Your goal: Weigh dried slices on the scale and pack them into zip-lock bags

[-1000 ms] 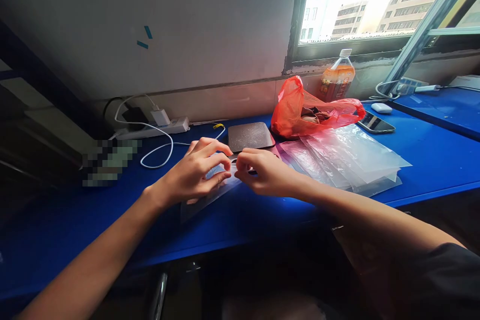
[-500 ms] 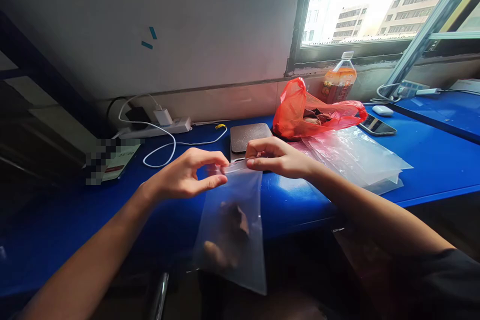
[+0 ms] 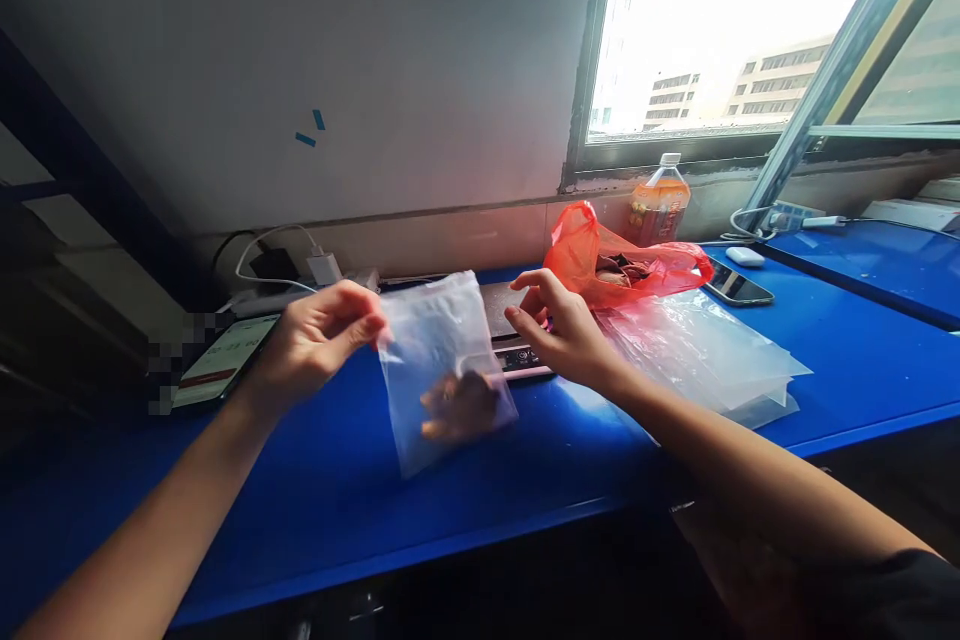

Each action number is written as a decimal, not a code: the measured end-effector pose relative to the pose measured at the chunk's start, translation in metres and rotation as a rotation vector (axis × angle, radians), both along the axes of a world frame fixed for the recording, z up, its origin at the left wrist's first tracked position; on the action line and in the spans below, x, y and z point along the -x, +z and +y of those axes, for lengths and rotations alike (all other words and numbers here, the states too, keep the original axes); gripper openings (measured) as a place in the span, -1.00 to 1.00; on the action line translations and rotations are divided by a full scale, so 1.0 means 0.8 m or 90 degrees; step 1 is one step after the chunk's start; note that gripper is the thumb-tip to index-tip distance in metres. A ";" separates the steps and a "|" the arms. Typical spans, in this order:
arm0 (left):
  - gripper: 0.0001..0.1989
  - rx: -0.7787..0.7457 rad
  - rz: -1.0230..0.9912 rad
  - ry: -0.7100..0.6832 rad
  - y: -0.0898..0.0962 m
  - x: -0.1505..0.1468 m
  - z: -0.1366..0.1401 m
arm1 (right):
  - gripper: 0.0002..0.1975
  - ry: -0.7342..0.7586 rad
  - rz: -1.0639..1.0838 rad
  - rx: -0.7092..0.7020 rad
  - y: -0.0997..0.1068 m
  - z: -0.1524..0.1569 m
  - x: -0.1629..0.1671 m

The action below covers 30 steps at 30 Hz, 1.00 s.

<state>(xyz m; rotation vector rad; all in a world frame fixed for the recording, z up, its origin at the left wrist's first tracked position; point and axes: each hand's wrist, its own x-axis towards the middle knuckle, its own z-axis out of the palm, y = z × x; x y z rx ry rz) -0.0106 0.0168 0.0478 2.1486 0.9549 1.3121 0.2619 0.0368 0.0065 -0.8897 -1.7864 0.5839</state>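
A frosted zip bag [image 3: 435, 340] hangs above the blue table, pinched at its upper left corner by my left hand [image 3: 324, 332]. Brown dried pieces [image 3: 463, 406] show through the plastic in its lower part; their exact kind is blurred. My right hand [image 3: 562, 325] is apart from the bag, thumb and fingers spread, with nothing between them. Partly behind the bag and that hand lies a small digital scale [image 3: 517, 360], its front panel showing. To the right stands a red plastic bag [image 3: 589, 255] with dark brown dried pieces in its opening.
Flat clear bags [image 3: 705, 360] lie stacked on the blue table [image 3: 315, 510]. Behind them are a phone [image 3: 739, 282], a white earbud case [image 3: 745, 257] and a drink bottle [image 3: 660, 205]. At left, a lit screen [image 3: 225, 360] stands near a white charger [image 3: 324, 268].
My right hand has let go of the zip bag's top edge and opened. My left hand has carried the bag up and left, and it now swings tilted. The view has tipped upward.
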 end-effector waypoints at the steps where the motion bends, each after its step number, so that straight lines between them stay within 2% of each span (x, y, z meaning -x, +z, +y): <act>1: -0.88 -0.024 -0.093 -0.004 0.000 0.001 0.001 | -0.86 -0.014 -0.014 -0.017 0.000 -0.001 0.000; 2: -0.87 -0.047 -0.175 -0.012 0.001 0.000 0.001 | -0.86 -0.011 -0.030 -0.024 0.000 -0.003 0.001; 3: -0.85 -0.070 -0.241 -0.020 0.002 -0.002 -0.001 | -0.77 0.006 -0.047 -0.019 0.001 -0.006 0.001; 5: -0.83 -0.107 -0.322 -0.026 0.007 -0.008 -0.007 | -0.63 0.074 -0.076 0.040 0.004 -0.013 0.004; 7: -0.81 -0.120 -0.359 -0.022 0.011 -0.016 -0.015 | -0.59 0.173 -0.069 0.170 0.005 -0.022 0.010; 10: -0.79 -0.086 -0.396 -0.034 0.011 -0.024 -0.024 | -0.52 0.350 0.020 0.401 0.001 -0.036 0.025; 11: -0.78 -0.069 -0.400 -0.042 0.009 -0.026 -0.025 | -0.46 0.406 0.057 0.461 -0.002 -0.041 0.031; 13: -0.79 -0.056 -0.387 -0.053 0.005 -0.027 -0.025 | -0.38 0.482 0.126 0.528 -0.007 -0.048 0.041; 14: -0.79 -0.070 -0.372 -0.052 0.003 -0.026 -0.024 | -0.37 0.493 0.160 0.534 -0.009 -0.050 0.044; 16: -0.80 -0.123 -0.324 -0.020 0.001 -0.022 -0.021 | -0.43 0.455 0.235 0.490 -0.011 -0.049 0.044; 20: -0.83 -0.220 -0.202 0.088 0.001 -0.012 -0.014 | -0.62 0.302 0.291 0.279 -0.004 -0.038 0.030; 22: -0.84 -0.242 -0.157 0.105 0.002 -0.011 -0.014 | -0.65 0.258 0.285 0.217 0.004 -0.032 0.023; 24: -0.85 -0.221 -0.121 0.094 0.002 -0.013 -0.019 | -0.66 0.256 0.286 0.218 0.011 -0.031 0.017; 27: -0.82 -0.133 -0.094 0.072 0.000 -0.023 -0.029 | -0.71 0.273 0.251 0.235 0.018 -0.036 0.002; 30: -0.80 -0.063 -0.073 0.043 -0.010 -0.031 -0.033 | -0.78 0.170 0.209 0.190 0.021 -0.046 -0.041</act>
